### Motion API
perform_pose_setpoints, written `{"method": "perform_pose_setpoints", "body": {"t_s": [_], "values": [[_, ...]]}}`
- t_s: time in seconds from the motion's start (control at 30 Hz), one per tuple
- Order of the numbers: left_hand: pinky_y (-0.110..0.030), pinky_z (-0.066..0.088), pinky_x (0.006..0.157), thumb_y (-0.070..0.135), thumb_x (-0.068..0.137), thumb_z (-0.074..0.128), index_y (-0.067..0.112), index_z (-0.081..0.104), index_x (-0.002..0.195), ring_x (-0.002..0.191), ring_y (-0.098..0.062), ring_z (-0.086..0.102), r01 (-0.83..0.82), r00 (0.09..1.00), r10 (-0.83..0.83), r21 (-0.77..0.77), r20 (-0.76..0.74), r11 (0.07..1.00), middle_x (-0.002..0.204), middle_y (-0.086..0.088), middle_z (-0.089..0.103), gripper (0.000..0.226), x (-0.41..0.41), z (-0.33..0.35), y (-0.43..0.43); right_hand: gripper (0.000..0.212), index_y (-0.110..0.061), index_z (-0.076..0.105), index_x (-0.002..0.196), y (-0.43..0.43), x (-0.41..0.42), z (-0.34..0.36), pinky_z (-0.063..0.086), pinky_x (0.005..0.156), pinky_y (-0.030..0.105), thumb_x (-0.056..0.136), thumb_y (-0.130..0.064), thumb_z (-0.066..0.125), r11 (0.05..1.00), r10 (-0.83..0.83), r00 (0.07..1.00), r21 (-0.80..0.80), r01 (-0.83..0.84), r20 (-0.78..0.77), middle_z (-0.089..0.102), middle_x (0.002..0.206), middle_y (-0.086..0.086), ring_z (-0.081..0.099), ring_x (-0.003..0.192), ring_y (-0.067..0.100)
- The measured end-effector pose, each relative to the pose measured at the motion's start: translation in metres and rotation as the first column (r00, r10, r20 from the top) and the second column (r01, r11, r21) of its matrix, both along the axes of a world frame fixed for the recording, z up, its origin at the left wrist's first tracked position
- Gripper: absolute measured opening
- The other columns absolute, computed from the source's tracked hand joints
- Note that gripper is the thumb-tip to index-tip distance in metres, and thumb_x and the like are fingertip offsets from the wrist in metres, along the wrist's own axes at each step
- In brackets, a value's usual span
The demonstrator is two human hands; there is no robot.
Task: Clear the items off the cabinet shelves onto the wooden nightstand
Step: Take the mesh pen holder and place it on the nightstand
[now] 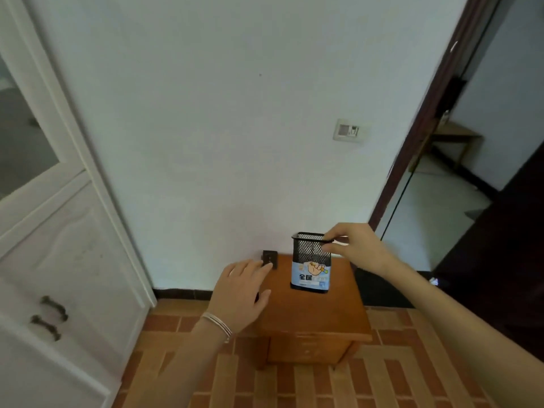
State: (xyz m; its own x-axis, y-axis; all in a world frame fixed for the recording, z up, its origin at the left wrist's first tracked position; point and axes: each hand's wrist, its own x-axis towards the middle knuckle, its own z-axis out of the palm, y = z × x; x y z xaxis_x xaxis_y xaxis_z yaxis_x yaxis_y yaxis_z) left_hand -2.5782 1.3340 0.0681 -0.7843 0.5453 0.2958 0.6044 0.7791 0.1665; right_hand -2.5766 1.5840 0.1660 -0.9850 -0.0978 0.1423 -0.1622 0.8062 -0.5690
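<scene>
Standing on wooden nightstand [309, 316] by wall [206, 142], mesh pen holder [310, 259] pinched by right hand [357, 250], left hand [238, 293] fingers [250, 267] straight

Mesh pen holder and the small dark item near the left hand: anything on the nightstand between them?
Nothing: the head view shows only bare nightstand top between the mesh pen holder and the small dark item.
</scene>
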Motion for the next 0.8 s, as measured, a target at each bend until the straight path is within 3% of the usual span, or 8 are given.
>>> {"method": "perform_pose_setpoints", "body": {"t_s": [0.1,0.2,0.3,0.47,0.6,0.7,0.8], "values": [[-0.039,0.052,0.083,0.041,0.082,0.037,0.016,0.063,0.115,0.099,-0.022,0.063,0.019,0.999,-0.018,-0.023,0.035,1.000,0.109,-0.003,0.066,0.050,-0.036,-0.015,0.012,0.018,-0.007,0.069,0.097,0.010,-0.026,-0.014,0.040,0.073,0.001,0.081,-0.014,0.069,0.999,-0.045,0.999,-0.009,0.046,0.031,0.063,0.092,-0.003,0.056,0.087,0.007],[-0.039,0.052,0.083,0.043,0.082,0.035,0.017,0.063,0.116,0.099,-0.022,0.062,0.028,0.997,-0.026,-0.034,0.071,0.999,0.108,-0.002,0.066,0.051,-0.062,-0.033,0.030,0.016,-0.008,0.070,0.096,0.022,-0.053,-0.029,0.040,0.072,0.001,0.081,-0.014,0.068,0.998,-0.063,0.996,0.000,0.063,0.064,0.063,0.091,-0.003,0.056,0.086,0.007],[-0.038,0.053,0.081,0.044,0.081,0.036,0.018,0.063,0.116,0.098,-0.021,0.063,0.024,0.993,-0.020,-0.042,0.113,0.999,0.107,-0.001,0.066,0.051,-0.092,-0.056,0.053,0.016,-0.008,0.069,0.097,0.039,-0.087,-0.052,0.043,0.078,0.009,0.082,-0.014,0.068,0.997,-0.070,0.992,-0.004,0.071,0.108,0.064,0.093,-0.001,0.057,0.088,0.009],[-0.039,0.050,0.086,0.043,0.082,0.045,0.020,0.060,0.120,0.104,-0.021,0.061,-0.005,0.984,0.025,-0.114,0.177,0.993,0.112,-0.001,0.065,0.047,-0.135,-0.098,0.088,0.015,-0.009,0.071,0.095,0.075,-0.146,-0.096,0.048,0.087,0.035,0.080,-0.014,0.069,0.999,-0.044,0.979,-0.019,0.048,0.198,0.067,0.095,0.004,0.059,0.090,0.017],[-0.039,0.037,0.102,0.048,0.087,0.026,0.022,0.048,0.134,0.122,-0.021,0.048,-0.037,0.954,0.101,-0.224,0.281,0.974,0.130,-0.001,0.055,0.057,-0.172,-0.141,0.116,0.016,-0.008,0.071,0.095,0.110,-0.201,-0.135,0.048,0.089,0.037,0.079,-0.014,0.070,0.998,0.000,0.969,-0.064,0.017,0.248,0.067,0.097,0.004,0.059,0.092,0.017],[-0.038,0.027,0.109,0.045,0.094,0.035,0.022,0.035,0.142,0.132,-0.020,0.035,-0.058,0.931,0.147,-0.262,0.335,0.963,0.141,0.000,0.043,0.053,-0.199,-0.173,0.136,0.016,-0.007,0.070,0.095,0.131,-0.239,-0.167,0.049,0.089,0.037,0.079,-0.012,0.069,0.994,0.024,0.963,-0.111,0.006,0.269,0.066,0.097,0.004,0.059,0.094,0.017],[-0.038,0.024,0.110,0.043,0.094,0.041,0.021,0.034,0.142,0.134,-0.022,0.032,-0.126,0.917,0.214,-0.265,0.335,0.956,0.144,-0.002,0.040,0.053,-0.226,-0.209,0.156,0.016,-0.006,0.070,0.093,0.145,-0.272,-0.208,0.049,0.089,0.037,0.078,-0.010,0.070,0.990,0.058,0.962,-0.143,-0.020,0.268,0.065,0.093,0.003,0.060,0.092,0.018]]}}
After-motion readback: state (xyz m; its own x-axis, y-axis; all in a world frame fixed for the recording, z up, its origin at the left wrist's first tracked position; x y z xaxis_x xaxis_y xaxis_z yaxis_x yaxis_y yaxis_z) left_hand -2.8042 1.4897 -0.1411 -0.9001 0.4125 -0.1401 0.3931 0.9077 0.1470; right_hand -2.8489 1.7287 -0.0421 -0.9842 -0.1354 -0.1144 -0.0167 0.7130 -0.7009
